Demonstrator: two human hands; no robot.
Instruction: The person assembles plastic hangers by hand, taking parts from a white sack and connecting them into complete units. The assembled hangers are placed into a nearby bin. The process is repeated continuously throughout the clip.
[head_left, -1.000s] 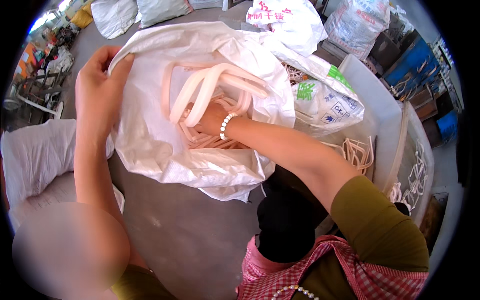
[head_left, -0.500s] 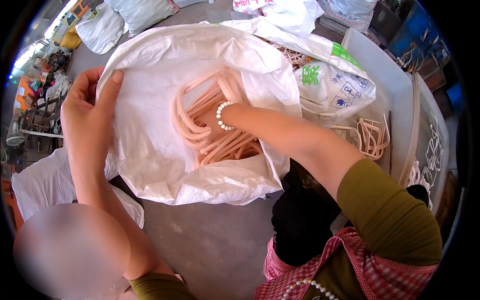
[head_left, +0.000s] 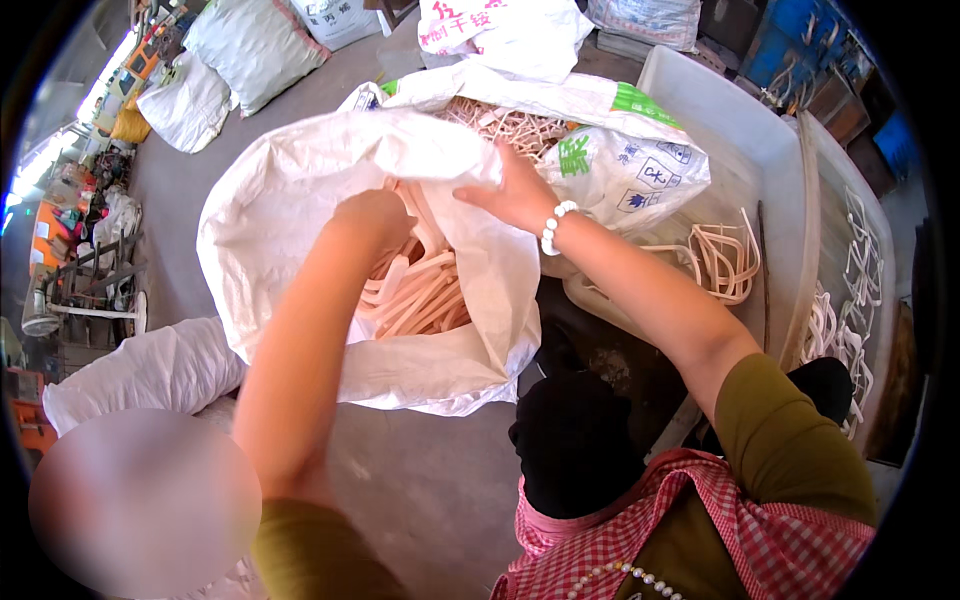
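A large white woven bag (head_left: pixel 270 200) stands with its mouth wide and its rim folded outward. Inside lies a heap of pale pink bent plastic rods (head_left: pixel 420 295), some of them curved at the ends. My left hand (head_left: pixel 372 220) reaches over the near rim into the bag, its fingers curled against the upper rods; the fingertips are partly hidden. At the bag's far right rim is my right hand (head_left: pixel 515 190), wearing a white bead bracelet. Its thumb is on the inner side and its fingers are behind, gripping the white cloth.
Behind stands another printed white sack (head_left: pixel 640 150) holding thin pinkish pieces (head_left: pixel 510 128). To the right, a grey plastic tub (head_left: pixel 725 130) holds a pink rod bundle (head_left: pixel 725 262); white bent pieces (head_left: pixel 855 300) lie farther right. Full white sacks (head_left: pixel 255 50) stand at the back left.
My left hand has let go of the left rim and moved right into the bag. My right hand has come out of the rods to the far right rim. The view has shifted.
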